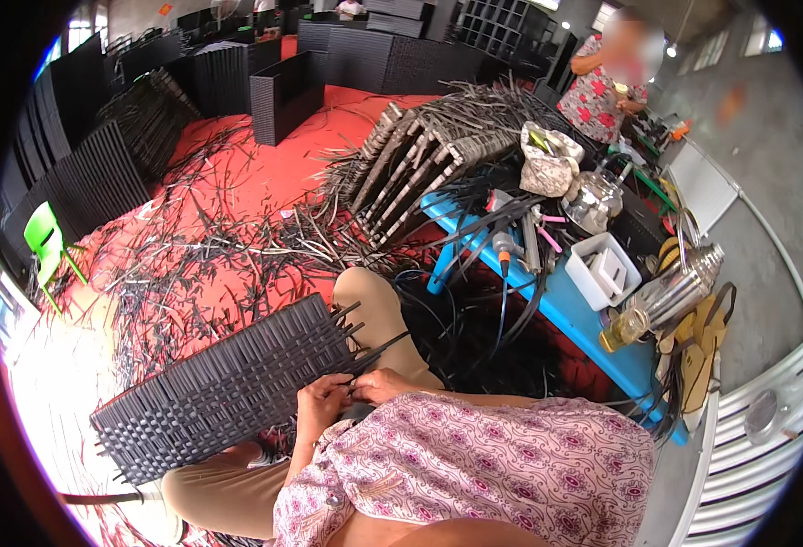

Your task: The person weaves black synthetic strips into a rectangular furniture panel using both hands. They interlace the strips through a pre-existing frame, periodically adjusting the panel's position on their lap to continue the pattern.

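Head view: the red floor [230, 169] spreads widest, strewn with dark strip offcuts, its barer patches lying well ahead and to the left. The blue counter [579, 328] bounds the right side; its near edge runs slantwise from ahead of the right knee [370, 296] back toward the lower right. Between that knee and the edge, a dark heap of strips [461, 342] takes up much of the gap. Beyond the knee, a stack of woven frames [420, 173] closes off the space ahead.

The dark woven panel [228, 387] lies aslant in front of the body and to the left, over the left leg, its far right corner beside the right knee. Past its left end is brightly lit floor; a green chair [46, 239] stands well apart.

Both hands meet at the panel's lower right corner, close before the torso. The left grip [322, 397] comes up from below, wrist bent inward; the right grip [380, 386] reaches across from the right, forearm nearly level. Their fingers are bent and almost touching, beside a loose dark strip [385, 349]; I cannot tell whether either is closed on it.
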`<move>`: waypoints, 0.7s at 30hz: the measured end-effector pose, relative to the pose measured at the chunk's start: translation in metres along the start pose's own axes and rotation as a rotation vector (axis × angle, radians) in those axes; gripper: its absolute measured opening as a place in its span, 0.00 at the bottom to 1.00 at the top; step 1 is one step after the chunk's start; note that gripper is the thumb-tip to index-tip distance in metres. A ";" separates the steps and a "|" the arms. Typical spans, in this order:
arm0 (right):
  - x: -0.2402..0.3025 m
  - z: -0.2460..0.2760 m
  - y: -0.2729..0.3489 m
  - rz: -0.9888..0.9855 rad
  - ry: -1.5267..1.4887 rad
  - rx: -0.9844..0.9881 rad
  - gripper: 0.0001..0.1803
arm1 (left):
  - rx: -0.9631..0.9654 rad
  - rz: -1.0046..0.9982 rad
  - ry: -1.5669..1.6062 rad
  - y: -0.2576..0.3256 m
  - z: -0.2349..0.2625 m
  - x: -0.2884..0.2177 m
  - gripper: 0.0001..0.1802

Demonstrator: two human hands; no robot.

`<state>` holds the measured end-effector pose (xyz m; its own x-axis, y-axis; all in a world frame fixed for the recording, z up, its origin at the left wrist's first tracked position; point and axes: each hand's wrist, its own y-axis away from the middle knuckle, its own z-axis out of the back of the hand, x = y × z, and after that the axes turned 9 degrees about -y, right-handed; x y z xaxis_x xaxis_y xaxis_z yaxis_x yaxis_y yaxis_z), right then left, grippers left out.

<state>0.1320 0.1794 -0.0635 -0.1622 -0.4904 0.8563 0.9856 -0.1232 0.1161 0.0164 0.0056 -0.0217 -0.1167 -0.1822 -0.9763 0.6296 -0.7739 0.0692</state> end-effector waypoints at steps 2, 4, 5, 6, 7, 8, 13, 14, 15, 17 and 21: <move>-0.008 -0.003 -0.008 0.144 0.112 -0.001 0.13 | -0.016 -0.006 -0.007 0.000 0.002 0.014 0.12; 0.021 0.001 -0.019 -0.047 -0.120 0.022 0.11 | -0.058 0.018 -0.067 0.007 0.012 -0.002 0.11; 0.025 0.005 -0.025 -0.029 -0.154 0.015 0.11 | -0.089 0.056 0.044 0.002 0.014 -0.006 0.12; 0.031 0.002 -0.029 0.172 -0.060 -0.027 0.10 | -0.089 0.038 0.040 0.006 0.017 -0.006 0.12; 0.036 0.002 -0.029 0.042 -0.123 -0.054 0.11 | -0.091 0.021 0.034 0.010 0.021 -0.006 0.13; 0.040 0.003 -0.026 -0.088 -0.184 -0.079 0.12 | -0.158 0.002 0.049 0.012 0.024 -0.005 0.13; 0.017 0.036 -0.030 -0.168 -0.425 -0.361 0.13 | -0.505 -0.053 0.117 0.012 0.066 0.002 0.09; 0.028 0.042 -0.034 -0.132 -0.394 -0.398 0.14 | -0.598 -0.073 0.124 0.019 0.086 0.008 0.09; 0.026 0.046 -0.037 -0.122 -0.435 -0.470 0.14 | -0.678 -0.101 0.140 0.020 0.103 0.014 0.09; 0.008 0.056 -0.046 -0.071 -0.420 -0.484 0.14 | -0.802 -0.149 0.074 0.026 0.142 0.026 0.10; 0.009 0.058 -0.065 -0.049 -0.326 -0.533 0.17 | -0.988 -0.130 -0.028 0.054 0.217 0.041 0.10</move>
<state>0.0694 0.2329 -0.0344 -0.1001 -0.1951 0.9757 0.8042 -0.5933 -0.0361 -0.1211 -0.1755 -0.0136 -0.2406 -0.1558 -0.9580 0.9656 0.0615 -0.2525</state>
